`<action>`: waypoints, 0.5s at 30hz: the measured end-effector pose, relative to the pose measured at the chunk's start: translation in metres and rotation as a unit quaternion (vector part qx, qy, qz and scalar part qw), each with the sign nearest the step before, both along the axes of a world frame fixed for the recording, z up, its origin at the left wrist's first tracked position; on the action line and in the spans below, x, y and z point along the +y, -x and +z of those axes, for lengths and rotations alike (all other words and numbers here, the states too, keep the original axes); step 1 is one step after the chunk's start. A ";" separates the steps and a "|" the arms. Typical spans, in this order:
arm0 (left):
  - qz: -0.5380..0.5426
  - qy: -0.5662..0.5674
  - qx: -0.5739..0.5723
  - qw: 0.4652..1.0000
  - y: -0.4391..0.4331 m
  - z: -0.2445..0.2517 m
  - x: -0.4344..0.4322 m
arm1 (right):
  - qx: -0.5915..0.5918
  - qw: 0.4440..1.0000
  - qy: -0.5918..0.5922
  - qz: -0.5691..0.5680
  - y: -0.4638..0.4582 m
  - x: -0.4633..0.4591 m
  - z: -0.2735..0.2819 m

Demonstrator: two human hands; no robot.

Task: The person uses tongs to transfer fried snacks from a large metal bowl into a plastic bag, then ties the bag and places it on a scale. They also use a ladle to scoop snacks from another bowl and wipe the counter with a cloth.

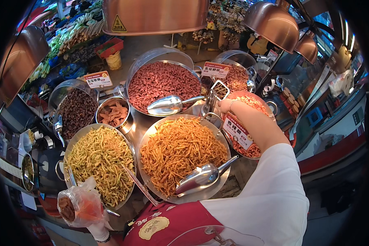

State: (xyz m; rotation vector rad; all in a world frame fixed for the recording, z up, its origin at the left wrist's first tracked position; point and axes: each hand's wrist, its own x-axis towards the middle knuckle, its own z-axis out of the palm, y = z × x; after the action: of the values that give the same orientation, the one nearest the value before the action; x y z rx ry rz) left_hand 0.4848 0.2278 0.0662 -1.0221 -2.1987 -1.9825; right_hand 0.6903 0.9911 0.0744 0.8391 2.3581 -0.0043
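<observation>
At the lower left, my left hand (95,215) holds a clear plastic bag (87,200) with a brown piece of food (66,209) at its open end. The bag hides most of the fingers. My right arm reaches forward, and my right hand (226,106) closes around a metal utensil (211,100), which looks like tongs. Its lower part is hard to make out. Below that hand is a pan of reddish fried strips (249,103) with a printed sign (237,130). Nearer me are pans of orange fried strips (184,150) and yellow-green fried strips (100,160).
Metal scoops (200,178) lie on the food. Behind stand a pan of red pieces (163,80), a dark-brown pan (77,110) and a small steel pot (113,112). Copper lamp shades (156,15) hang overhead. A clear-lidded pan (236,77) stands far right.
</observation>
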 end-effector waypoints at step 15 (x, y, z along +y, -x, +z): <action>0.093 0.079 -0.007 0.992 0.000 -0.030 -0.024 | 0.215 0.962 -0.074 -0.151 -0.036 0.022 0.071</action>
State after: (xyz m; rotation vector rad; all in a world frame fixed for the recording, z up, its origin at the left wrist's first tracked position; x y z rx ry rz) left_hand 0.4844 0.2035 0.0362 -0.7843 -2.3926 -1.7676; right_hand 0.7260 1.0132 0.1458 1.3822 2.6233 -0.1524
